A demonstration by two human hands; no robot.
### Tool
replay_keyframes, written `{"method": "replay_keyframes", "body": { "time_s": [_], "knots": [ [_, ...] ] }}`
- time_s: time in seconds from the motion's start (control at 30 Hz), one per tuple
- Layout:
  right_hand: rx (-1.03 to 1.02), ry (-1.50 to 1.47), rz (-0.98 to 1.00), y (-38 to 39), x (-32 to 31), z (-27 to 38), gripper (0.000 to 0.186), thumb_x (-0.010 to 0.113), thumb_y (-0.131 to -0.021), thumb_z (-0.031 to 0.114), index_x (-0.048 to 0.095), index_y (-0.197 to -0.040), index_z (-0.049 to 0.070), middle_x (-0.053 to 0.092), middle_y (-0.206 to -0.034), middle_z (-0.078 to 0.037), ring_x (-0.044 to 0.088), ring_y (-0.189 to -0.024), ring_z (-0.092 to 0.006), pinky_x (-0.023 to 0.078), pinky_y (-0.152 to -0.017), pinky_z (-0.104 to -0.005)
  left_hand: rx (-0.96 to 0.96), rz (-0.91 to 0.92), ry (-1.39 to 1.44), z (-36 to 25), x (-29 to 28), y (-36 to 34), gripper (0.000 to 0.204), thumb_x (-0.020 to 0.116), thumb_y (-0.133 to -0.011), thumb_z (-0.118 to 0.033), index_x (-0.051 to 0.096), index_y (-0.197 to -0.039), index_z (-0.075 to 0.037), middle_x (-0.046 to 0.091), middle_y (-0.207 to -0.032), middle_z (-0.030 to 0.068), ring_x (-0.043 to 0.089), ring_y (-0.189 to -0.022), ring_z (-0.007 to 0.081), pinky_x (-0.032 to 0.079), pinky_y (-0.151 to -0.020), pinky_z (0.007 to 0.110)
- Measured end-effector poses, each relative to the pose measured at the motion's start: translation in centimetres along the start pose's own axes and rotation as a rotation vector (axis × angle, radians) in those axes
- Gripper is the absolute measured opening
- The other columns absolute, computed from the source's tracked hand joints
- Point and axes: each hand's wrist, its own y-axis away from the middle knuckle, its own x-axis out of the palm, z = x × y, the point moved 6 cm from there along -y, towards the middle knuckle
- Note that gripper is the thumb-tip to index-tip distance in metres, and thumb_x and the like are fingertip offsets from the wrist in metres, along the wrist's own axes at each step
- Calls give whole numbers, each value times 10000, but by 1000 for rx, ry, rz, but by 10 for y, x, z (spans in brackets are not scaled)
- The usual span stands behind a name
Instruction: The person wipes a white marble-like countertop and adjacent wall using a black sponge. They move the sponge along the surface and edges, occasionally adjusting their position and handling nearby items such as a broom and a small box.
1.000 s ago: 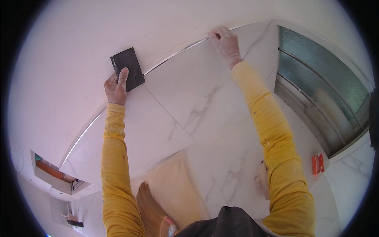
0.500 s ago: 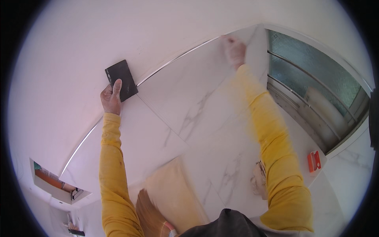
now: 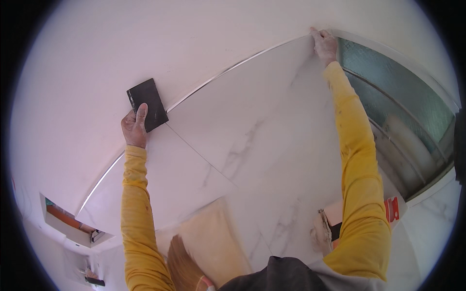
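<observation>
My left hand (image 3: 134,127) grips a flat black rectangular plate (image 3: 147,107), thumb across its face and the other fingers behind it. The plate overlaps a thin shiny metal trim (image 3: 209,80) that runs between the plain white wall above and marble-patterned tiles (image 3: 272,111) below. Up at the right end of this trim, by the window frame's corner, my right hand (image 3: 325,44) has its fingers bent and drawn together, their tips against the edge. Whatever they might pinch is too small to make out. Whitish dust coats both hands.
A barred window (image 3: 393,92) with patterned glass lies right of my right arm. Below that arm are a red object (image 3: 391,209) and a plaster-smeared thing (image 3: 320,233). Brown bristles (image 3: 182,264) show at the bottom, and a recessed opening (image 3: 73,223) at the lower left.
My right hand has moved right and up along the trim to the corner by the window, and its blur is gone. The left hand and the black plate stay nearly in place.
</observation>
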Motion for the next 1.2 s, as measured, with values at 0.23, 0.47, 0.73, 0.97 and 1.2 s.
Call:
{"method": "replay_keyframes", "body": {
  "time_s": [0.23, 0.47, 0.73, 0.97, 1.2],
  "knots": [
    [9, 79, 79, 62, -7, 60, 413, 503, -997, 382, 697, -1042, 20, 715, -1073, -184, 683, -1007, -330, 520, -918, -397, -92, 46, -129, 0, 4, -5, 422, 690, -966, -386, 660, -802, 1, 525, -726, -51, 422, -721, 78, 389, -644, 237],
    [-361, -523, 1018, 226, -43, 258, 498, 760, -840, 310, 646, -1251, 54, 703, -1041, -107, 627, -1005, -186, 495, -935, -345, 167, 361, 431, -125, 156, 35, 308, 598, -1018, -181, 590, -1247, 25, 667, -1192, 87, 619, -1059, 172, 467, -958, 282],
    [-827, 491, 386, -40, -89, 161, 299, 638, -886, 169, 708, -1159, 68, 699, -1147, -110, 638, -1083, -319, 480, -997, -373, 497, 341, -577, -143, 227, -12, 685, 673, -915, -434, 431, -1473, -121, 481, -1423, 137, 426, -1322, 344, 328, -1114, 470],
    [-699, 790, 488, -94, -63, 79, 334, 596, -841, 105, 729, -1144, 150, 689, -1165, -107, 625, -1110, -314, 480, -1002, -393, 422, 273, -582, -126, 253, 3, 654, 682, -897, -319, 425, -1480, -171, 432, -1427, 95, 354, -1370, 320, 269, -1120, 485],
    [-771, 655, 659, -17, -19, 129, 343, 568, -834, 79, 742, -1110, 184, 702, -1134, -67, 633, -1095, -286, 494, -981, -379, 383, 285, -625, -122, 239, 7, 592, 651, -883, -238, 474, -1438, -133, 467, -1359, 91, 407, -1305, 315, 303, -1093, 487]
  ]
}}
